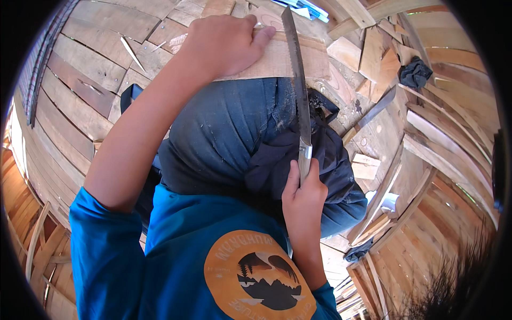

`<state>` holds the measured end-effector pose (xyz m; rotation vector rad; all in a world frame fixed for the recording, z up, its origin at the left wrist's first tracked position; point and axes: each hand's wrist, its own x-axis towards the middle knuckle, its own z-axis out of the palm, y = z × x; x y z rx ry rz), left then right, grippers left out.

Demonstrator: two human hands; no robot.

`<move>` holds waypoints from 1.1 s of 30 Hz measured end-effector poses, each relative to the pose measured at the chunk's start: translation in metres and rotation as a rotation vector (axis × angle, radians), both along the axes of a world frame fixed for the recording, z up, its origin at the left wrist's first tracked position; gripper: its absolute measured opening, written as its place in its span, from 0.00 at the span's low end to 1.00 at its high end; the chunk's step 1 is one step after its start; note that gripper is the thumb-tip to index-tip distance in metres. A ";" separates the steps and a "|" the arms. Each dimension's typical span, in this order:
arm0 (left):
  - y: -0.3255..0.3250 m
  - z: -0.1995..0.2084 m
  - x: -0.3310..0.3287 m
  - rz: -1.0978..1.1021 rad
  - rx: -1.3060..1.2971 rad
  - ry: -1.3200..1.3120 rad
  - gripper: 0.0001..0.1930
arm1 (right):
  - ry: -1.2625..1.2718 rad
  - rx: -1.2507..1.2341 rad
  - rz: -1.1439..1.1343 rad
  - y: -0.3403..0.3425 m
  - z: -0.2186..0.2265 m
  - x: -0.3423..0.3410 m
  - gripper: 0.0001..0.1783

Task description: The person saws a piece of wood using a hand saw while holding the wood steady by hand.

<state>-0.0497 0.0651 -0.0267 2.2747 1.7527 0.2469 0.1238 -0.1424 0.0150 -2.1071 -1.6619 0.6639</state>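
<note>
- The board (314, 56) lies crosswise at the knees; what bears its weight underneath cannot be told.
- The left hand (229, 45) presses down on the board, thumb reaching out along it — the other fingers are mostly hidden, so I cannot tell how tightly they close.
- The right hand (305, 192) is wrapped around the handle of the saw (296, 69), thumb along its side.
- The saw's blade passes across the board, right of the left hand, its tip beyond the far edge; whether the teeth bite into the wood or hang just above is unclear.
- Done, as far as can be judged: the board is in place under the left hand and the saw is lined up over it. Pale dust on the dark trousers (208, 133) suggests some sawing has been done.
- Left, by the same judgement: the cut itself — the board looks whole on both sides of the blade, and no open slot can be made out.
- Wood pieces (344, 53) lie right of the board, with a long knife (373, 112) nearer the person on the plank floor (90, 58).
</note>
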 end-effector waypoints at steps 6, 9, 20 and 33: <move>0.008 0.021 0.002 0.099 -0.232 -0.044 0.29 | -0.025 0.038 0.026 0.031 -0.007 -0.001 0.07; 0.007 0.023 0.000 0.016 -0.169 -0.008 0.32 | -0.044 0.031 0.048 0.021 -0.007 0.002 0.07; 0.021 0.020 -0.003 0.077 -0.363 -0.020 0.35 | 0.007 0.063 0.030 0.044 -0.010 -0.002 0.10; 0.025 0.022 -0.018 -0.249 -0.535 0.029 0.50 | 0.044 0.109 0.011 0.037 -0.003 0.004 0.08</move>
